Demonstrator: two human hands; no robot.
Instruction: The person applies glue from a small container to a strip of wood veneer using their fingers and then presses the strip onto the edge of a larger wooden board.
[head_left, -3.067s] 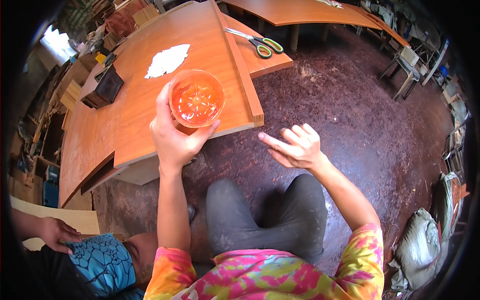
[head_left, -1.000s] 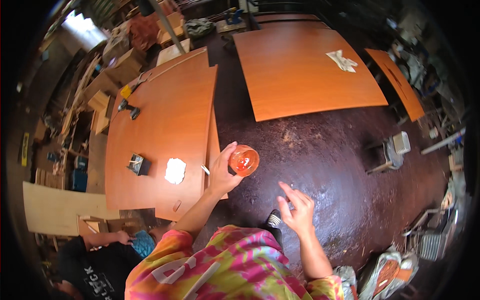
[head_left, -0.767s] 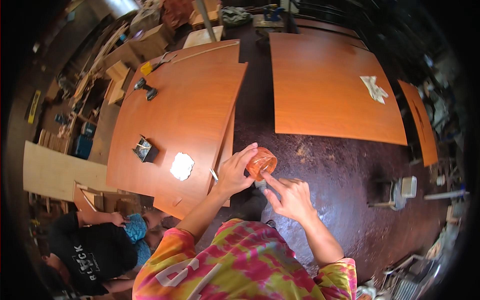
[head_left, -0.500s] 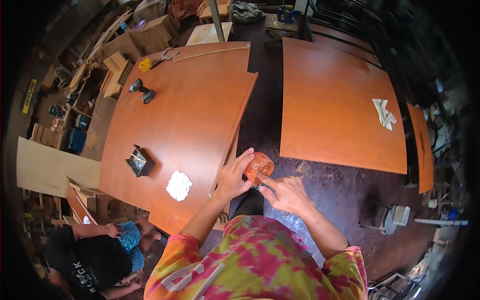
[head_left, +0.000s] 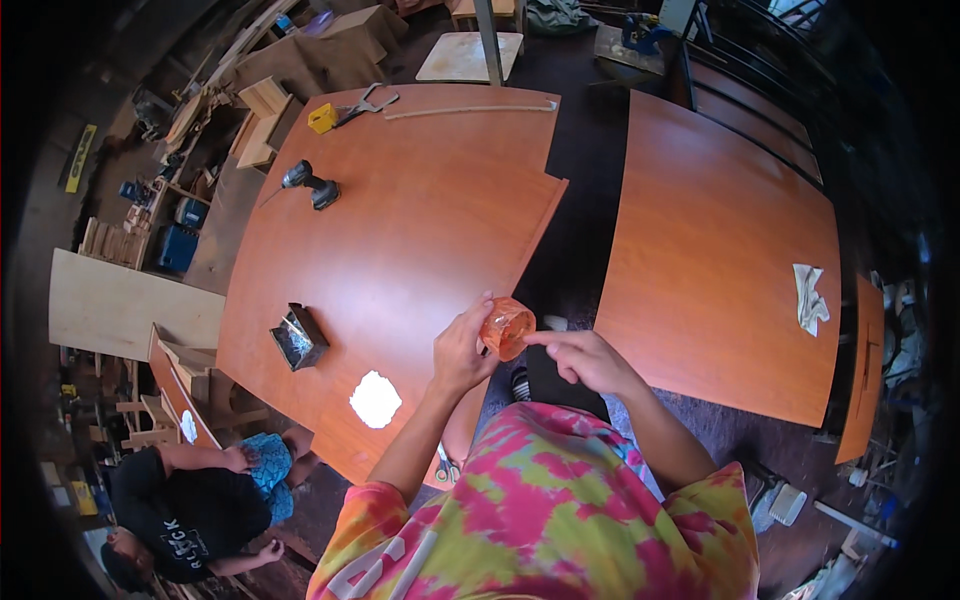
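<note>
My left hand (head_left: 460, 345) is wrapped round a small orange, see-through cup (head_left: 507, 329), its mouth tilted toward the right. At the cup's rim is the stretched index finger of my right hand (head_left: 588, 358); the other fingers are partly curled and hold nothing. What the cup contains is too small to tell. Both hands are above the near right edge of a wide orange-brown wood panel (head_left: 400, 220). On that panel, left of my hands, lie a crumpled white sheet (head_left: 375, 400) and a dark open box of small parts (head_left: 299, 338).
A cordless drill (head_left: 312, 185), a yellow block (head_left: 322, 118), a clamp (head_left: 368, 104) and a thin strip (head_left: 470, 109) lie farther back. Scissors (head_left: 446, 466) are by my left elbow. A second panel (head_left: 720, 260) bears a white cloth (head_left: 810, 298). Another person (head_left: 190, 510) sits at lower left.
My right index finger has come out of the cup to its rim. The cup has tipped more toward the right. The whole view has shifted, and the seated person's head now shows.
</note>
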